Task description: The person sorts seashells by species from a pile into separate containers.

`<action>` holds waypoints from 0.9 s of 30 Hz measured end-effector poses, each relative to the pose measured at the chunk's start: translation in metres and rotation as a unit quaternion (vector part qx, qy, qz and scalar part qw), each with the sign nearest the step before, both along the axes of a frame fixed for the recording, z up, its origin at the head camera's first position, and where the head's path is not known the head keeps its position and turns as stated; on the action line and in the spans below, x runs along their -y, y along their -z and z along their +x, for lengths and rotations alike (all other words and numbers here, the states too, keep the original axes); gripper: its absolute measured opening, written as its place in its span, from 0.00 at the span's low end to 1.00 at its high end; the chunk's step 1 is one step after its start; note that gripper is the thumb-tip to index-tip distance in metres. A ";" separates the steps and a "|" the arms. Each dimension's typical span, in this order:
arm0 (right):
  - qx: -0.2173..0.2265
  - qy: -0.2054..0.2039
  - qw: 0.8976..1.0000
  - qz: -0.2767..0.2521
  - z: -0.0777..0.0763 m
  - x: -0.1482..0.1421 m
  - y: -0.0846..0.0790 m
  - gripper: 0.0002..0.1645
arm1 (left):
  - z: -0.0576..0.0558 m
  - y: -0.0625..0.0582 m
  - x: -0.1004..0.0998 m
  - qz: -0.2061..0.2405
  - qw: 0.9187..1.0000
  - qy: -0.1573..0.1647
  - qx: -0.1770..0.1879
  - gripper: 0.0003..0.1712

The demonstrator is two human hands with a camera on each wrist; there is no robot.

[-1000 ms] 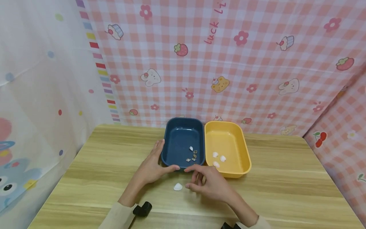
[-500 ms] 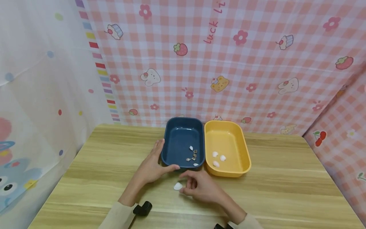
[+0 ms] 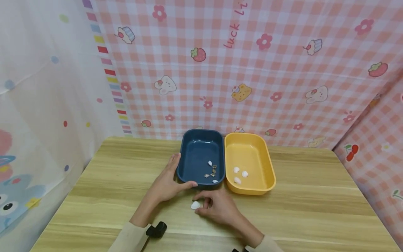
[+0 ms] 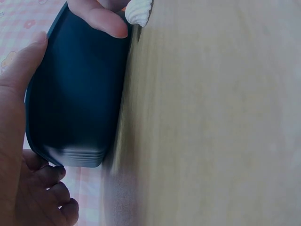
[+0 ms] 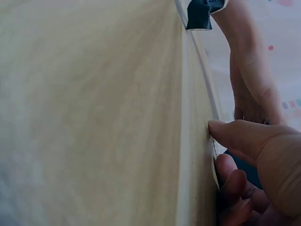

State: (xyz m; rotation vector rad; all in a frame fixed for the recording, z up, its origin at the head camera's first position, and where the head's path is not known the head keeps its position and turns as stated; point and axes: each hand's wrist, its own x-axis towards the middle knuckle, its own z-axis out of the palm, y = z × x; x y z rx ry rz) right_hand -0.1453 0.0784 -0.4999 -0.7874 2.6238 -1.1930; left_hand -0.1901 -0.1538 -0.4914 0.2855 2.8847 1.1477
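My left hand (image 3: 164, 187) holds the near left corner of a dark blue box (image 3: 195, 154), thumb along the front rim and fingers against the left side. In the left wrist view its fingertips (image 4: 59, 170) are at the box's edge. Just in front of the box, a white ribbed seashell (image 3: 195, 205) is on the table. My right hand (image 3: 220, 206) pinches it between thumb and index finger, the other fingers curled under. In the right wrist view the thumb and fingers mostly hide the shell. Two white shells (image 3: 210, 163) and several small brownish shells (image 3: 213, 171) lie inside the blue box.
A yellow box (image 3: 250, 154) stands against the blue one's right side, with three white shells (image 3: 237, 180) inside. Both stand on a wood-grain table (image 3: 315, 189) before a pink checked curtain (image 3: 283, 70). A black wrist camera (image 3: 157, 230) sits on the left sleeve.
My right hand has moved left from beside the blue box's front rim to the shell on the table. A white shell now shows at the blue box's near end. The left hand stays put.
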 end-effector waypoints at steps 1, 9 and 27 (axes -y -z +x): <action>0.000 0.003 1.000 -0.001 0.000 0.001 0.000 0.15 | 0.000 0.000 0.000 -0.001 1.000 0.001 0.000 0.73; 0.019 0.028 0.999 0.009 0.000 0.003 0.001 0.13 | 0.001 -0.001 0.001 -0.002 1.000 0.002 -0.002 0.73; 0.018 0.015 1.000 0.007 0.001 0.000 -0.001 0.13 | 0.000 -0.001 0.000 -0.006 1.000 0.002 -0.003 0.73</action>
